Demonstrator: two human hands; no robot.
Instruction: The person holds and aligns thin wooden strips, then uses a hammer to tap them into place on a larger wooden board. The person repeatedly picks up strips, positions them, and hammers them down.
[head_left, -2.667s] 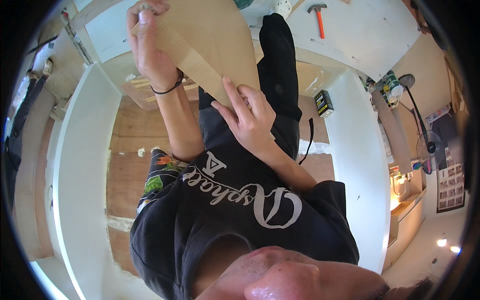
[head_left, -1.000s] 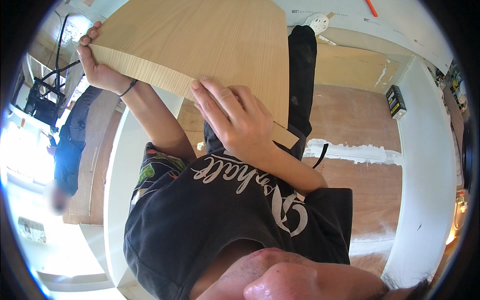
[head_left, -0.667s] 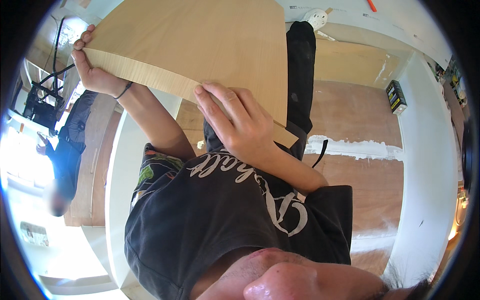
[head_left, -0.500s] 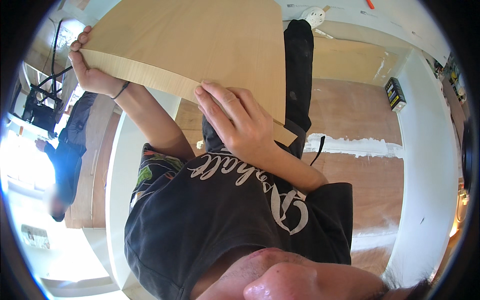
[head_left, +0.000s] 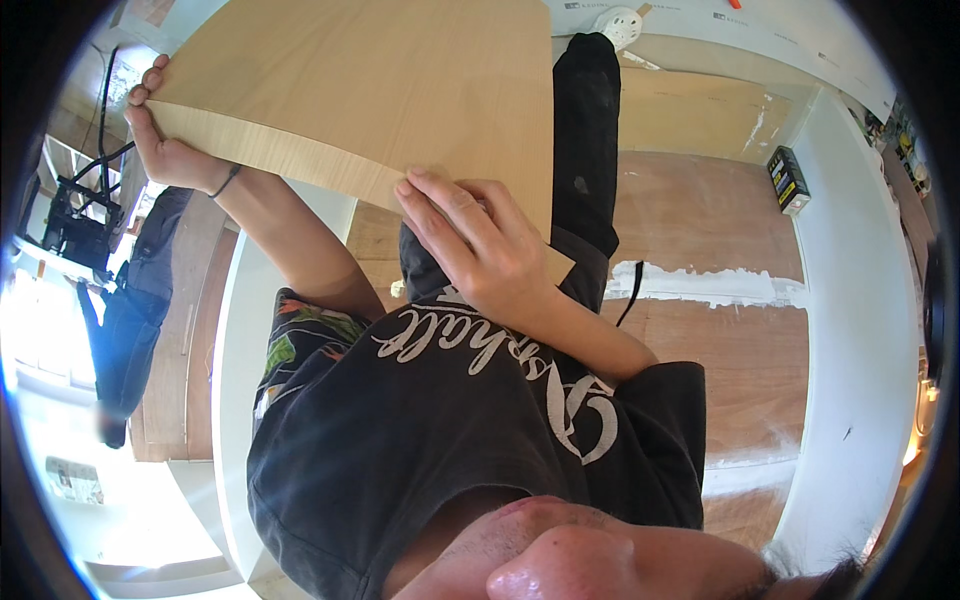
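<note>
Broadly, we sit within a white-walled case (head_left: 860, 330) with a brown plywood floor (head_left: 720, 215), a ragged band of white filler (head_left: 700, 287) crossing it. Over our lap, tilted, lies the wooden board (head_left: 380, 80); its far side runs out of view at the top and its left corner juts past the case's left wall. Our outstretched leg (head_left: 588, 140) lies just beside the board's right edge, and the widest room is between that leg and the right wall. Against that wall stands a small black-and-yellow box (head_left: 787, 180), its contents hidden from us. Our left hand (head_left: 165, 150), arm reaching out, pinches the board's left corner, fingertips over the top and palm at the front edge. Our right hand (head_left: 490, 245) bends across, index and middle fingertips nearly together on that edge; its thumb is hidden, so we cannot tell whether it pinches.
</note>
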